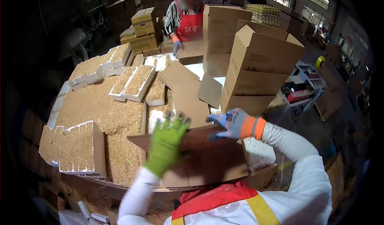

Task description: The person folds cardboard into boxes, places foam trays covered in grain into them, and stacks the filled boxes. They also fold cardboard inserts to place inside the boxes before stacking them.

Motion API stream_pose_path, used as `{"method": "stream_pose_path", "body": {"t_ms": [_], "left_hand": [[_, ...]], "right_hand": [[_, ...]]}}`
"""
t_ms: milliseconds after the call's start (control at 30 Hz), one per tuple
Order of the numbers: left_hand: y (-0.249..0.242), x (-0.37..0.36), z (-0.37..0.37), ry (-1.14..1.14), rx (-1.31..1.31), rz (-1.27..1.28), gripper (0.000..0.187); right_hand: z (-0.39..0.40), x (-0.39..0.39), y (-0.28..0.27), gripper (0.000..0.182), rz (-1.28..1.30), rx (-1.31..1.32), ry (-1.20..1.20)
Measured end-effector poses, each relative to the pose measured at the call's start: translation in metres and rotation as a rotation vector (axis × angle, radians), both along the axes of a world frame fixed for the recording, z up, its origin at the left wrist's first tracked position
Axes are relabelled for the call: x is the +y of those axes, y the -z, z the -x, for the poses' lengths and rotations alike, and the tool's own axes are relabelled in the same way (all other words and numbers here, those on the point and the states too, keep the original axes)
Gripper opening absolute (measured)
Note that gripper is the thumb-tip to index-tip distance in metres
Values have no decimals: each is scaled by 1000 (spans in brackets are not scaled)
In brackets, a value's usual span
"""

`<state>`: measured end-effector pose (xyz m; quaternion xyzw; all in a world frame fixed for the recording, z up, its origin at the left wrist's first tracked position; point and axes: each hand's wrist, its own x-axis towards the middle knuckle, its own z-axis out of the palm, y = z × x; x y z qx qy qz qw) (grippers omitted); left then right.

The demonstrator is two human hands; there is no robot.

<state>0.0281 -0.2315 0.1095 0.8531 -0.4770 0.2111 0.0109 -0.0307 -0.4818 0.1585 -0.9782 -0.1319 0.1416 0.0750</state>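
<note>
A brown cardboard box [208,161] lies tilted in front of me, its long corrugated edge facing away. My left hand [165,147], in a green glove, hovers over the box's left part with fingers spread and slightly blurred. My right hand [236,123] wears a grey and blue glove with an orange cuff. Its fingers are apart, right at the far edge of the box near its right end. Beyond my hands lies a flat cardboard piece [186,91], with a smaller cardboard flap [210,90] beside it. Tall open cartons [258,65] stand to the right.
White trays filled with tan grainy material [139,81] lie on the left, and more blocks [78,149] stand near the front. Across the table stands a person in a red apron [190,27]. Yellowish stacked trays [263,15] and a tool cart [304,87] are farther right.
</note>
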Motion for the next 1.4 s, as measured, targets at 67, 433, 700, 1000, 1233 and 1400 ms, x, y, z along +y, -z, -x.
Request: {"method": "stream_pose_path", "body": {"t_ms": [67,433,700,1000,1233,1400], "left_hand": [[-4,-13,39,-157,138,206,78],[-17,-14,112,269,353,379,49],[33,86,24,218,583,415,37],[62,73,24,48,573,543,38],[37,50,38,-131,337,551,47],[32,46,50,-316,102,712,80]], "right_hand": [[-13,-23,12,69,-225,-139,-43],[-66,42,65,51,42,-393,-267],[-49,28,21,55,-270,-548,-240],[47,-23,38,65,162,-144,-571],[-20,-8,26,52,-413,-252,-528],[-45,-49,57,44,66,-501,-176]]}}
